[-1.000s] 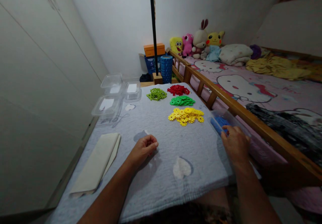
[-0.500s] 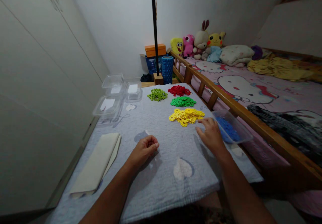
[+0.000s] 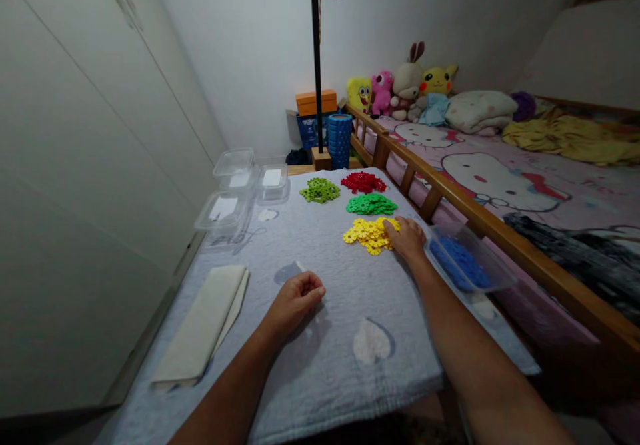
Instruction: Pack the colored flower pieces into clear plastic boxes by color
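My right hand (image 3: pixel 409 237) lies at the right side of a pile of yellow flower-shaped plastic discs (image 3: pixel 370 234). Its thumb and fingers are apart and touch the pile's edge, covering some discs; none is seen gripped. Lower on the table, my left hand (image 3: pixel 299 298) rests with curled fingers, thumb against the index finger, and nothing shows in it. Behind the yellow pile are heaps of green discs (image 3: pixel 371 204), red pieces (image 3: pixel 363 182) and light green pieces (image 3: pixel 320 190). Right of my right hand, a clear plastic box (image 3: pixel 500 273) holds blue pieces (image 3: pixel 460 262).
Several clear lidded boxes (image 3: pixel 223 210) with white paper stand at the back left. A folded cream cloth (image 3: pixel 200 328) lies on the left of the cloth-covered table (image 3: pixel 330 392). A wooden bed rail (image 3: pixel 480 215) runs along the right. A black pole (image 3: pixel 317 65) rises behind the table.
My right hand has moved forward and left from beside the yellow pile onto its right edge. My left hand keeps its curled pose. The whole view has shifted slightly.
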### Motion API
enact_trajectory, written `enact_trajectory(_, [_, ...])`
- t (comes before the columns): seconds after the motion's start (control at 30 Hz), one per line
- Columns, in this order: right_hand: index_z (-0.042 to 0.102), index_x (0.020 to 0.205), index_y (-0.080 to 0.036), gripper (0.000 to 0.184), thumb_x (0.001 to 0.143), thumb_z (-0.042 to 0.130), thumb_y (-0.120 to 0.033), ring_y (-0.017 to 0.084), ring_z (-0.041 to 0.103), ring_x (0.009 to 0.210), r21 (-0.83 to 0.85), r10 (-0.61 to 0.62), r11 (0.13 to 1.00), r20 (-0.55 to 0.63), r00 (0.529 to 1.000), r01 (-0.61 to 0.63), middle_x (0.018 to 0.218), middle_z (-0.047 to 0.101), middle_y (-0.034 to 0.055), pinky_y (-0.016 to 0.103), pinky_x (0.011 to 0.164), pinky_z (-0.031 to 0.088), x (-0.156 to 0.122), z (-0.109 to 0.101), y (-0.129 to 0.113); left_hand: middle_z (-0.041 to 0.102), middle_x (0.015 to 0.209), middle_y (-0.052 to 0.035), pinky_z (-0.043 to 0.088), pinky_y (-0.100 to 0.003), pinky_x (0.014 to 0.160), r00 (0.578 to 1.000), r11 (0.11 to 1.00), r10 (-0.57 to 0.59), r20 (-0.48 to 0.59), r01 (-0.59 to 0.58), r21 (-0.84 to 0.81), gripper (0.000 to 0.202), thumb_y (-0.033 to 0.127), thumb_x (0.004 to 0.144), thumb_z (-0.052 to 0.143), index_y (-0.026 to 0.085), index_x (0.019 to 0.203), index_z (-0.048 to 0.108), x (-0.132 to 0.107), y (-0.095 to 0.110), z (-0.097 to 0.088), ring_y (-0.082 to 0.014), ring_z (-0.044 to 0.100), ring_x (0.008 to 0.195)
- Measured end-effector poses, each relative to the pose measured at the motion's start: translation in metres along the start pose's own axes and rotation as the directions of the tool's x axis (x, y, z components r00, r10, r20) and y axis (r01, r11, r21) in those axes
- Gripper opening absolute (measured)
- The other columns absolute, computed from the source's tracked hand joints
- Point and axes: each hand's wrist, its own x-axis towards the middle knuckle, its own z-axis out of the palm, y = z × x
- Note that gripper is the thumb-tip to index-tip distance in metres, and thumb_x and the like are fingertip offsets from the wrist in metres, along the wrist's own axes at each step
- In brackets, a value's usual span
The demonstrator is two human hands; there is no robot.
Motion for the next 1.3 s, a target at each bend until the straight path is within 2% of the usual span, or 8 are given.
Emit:
enact_trajectory(0.2, [0.067,0.129,-0.023,0.054,0.094,0.045,-0.058,0.035,0.049,0.126,0.011,-0.098,0.995,0.051,0.994,0.097,0.135,0.063,0.0133,0.054,0.106,0.032,0.0,0.0,-0.001,0.044,0.054,0.0071,0.025,-0.02,0.045,1.0,1.0,-0.01,0.007,0.01,-0.004,0.036,0.046,0.071,0.078,0.017,0.074,0.056,0.0,0.0,0.0,-0.0062,0.036,0.047])
enact_trajectory(0.5, [0.07,0.122,-0.024,0.041,0.091,0.054,-0.045,0.029,0.053,0.124,0.118,-0.273,0.958,0.098,0.957,0.261,0.133,0.066,0.01,0.048,0.107,0.032,-0.009,0.006,0.008,0.044,0.055,0.0064,0.025,-0.02,0.047,1.0,1.0,-0.006,0.005,0.006,-0.003,0.034,0.044,0.072,0.078,0.017,0.074,0.057,-0.001,0.0,0.001,-0.0063,0.036,0.048])
enact_trajectory(0.73, [0.068,0.124,-0.021,0.046,0.086,0.06,-0.044,0.029,0.05,0.128,0.203,-0.435,0.893,0.162,0.886,0.402,0.137,0.062,0.0127,0.046,0.111,0.034,-0.033,0.013,-0.009,0.045,0.056,0.0058,0.026,-0.02,0.048,1.0,1.0,0.002,0.016,-0.002,0.022,0.034,0.044,0.073,0.077,0.017,0.074,0.057,0.0,-0.002,0.0,-0.007,0.037,0.05])
enact_trajectory(0.9, [0.065,0.127,-0.018,0.052,0.086,0.059,-0.049,0.029,0.05,0.13,0.364,-0.591,0.776,0.138,0.795,0.514,0.132,0.062,0.0142,0.046,0.113,0.036,-0.038,0.016,-0.019,0.045,0.057,0.0052,0.026,-0.02,0.049,1.0,0.999,0.015,0.011,-0.016,0.045,0.033,0.044,0.075,0.076,0.017,0.075,0.058,0.0,-0.004,0.0,-0.0074,0.037,0.051])
enact_trajectory(0.97, [0.064,0.129,-0.018,0.051,0.09,0.053,-0.049,0.028,0.052,0.129,0.424,-0.592,0.756,0.114,0.798,0.5,0.135,0.061,0.0144,0.044,0.113,0.037,-0.032,0.016,-0.023,0.045,0.058,0.005,0.026,-0.02,0.049,1.0,0.999,0.021,0.003,-0.021,0.041,0.033,0.045,0.074,0.076,0.017,0.075,0.058,0.0,-0.005,0.0,-0.0075,0.037,0.051])
enact_trajectory(1.07, [0.063,0.13,-0.017,0.05,0.094,0.047,-0.047,0.028,0.051,0.133,0.395,-0.521,0.808,0.135,0.843,0.437,0.141,0.06,0.015,0.046,0.115,0.035,-0.02,0.018,-0.032,0.045,0.058,0.0051,0.026,-0.02,0.049,1.0,0.998,0.025,-0.007,-0.024,0.056,0.033,0.044,0.074,0.076,0.017,0.074,0.058,-0.001,-0.005,0.001,-0.0077,0.037,0.051])
enact_trajectory(1.13, [0.062,0.133,-0.018,0.049,0.095,0.046,-0.046,0.028,0.049,0.136,0.346,-0.493,0.843,0.19,0.849,0.412,0.144,0.059,0.0143,0.048,0.115,0.033,-0.012,0.021,-0.041,0.045,0.057,0.0054,0.027,-0.021,0.05,0.999,0.996,0.032,-0.024,-0.03,0.079,0.03,0.043,0.075,0.075,0.017,0.074,0.058,-0.001,-0.004,0.002,-0.0079,0.037,0.051])
enact_trajectory(1.3, [0.068,0.124,-0.022,0.041,0.096,0.049,-0.046,0.029,0.053,0.132,0.313,-0.575,0.811,0.274,0.771,0.494,0.137,0.065,0.0104,0.05,0.113,0.034,-0.012,0.026,-0.058,0.048,0.06,0.0043,0.032,-0.023,0.053,0.997,0.986,0.059,-0.044,-0.051,0.159,0.023,0.037,0.075,0.071,0.018,0.073,0.058,-0.003,-0.002,0.006,-0.01,0.041,0.054])
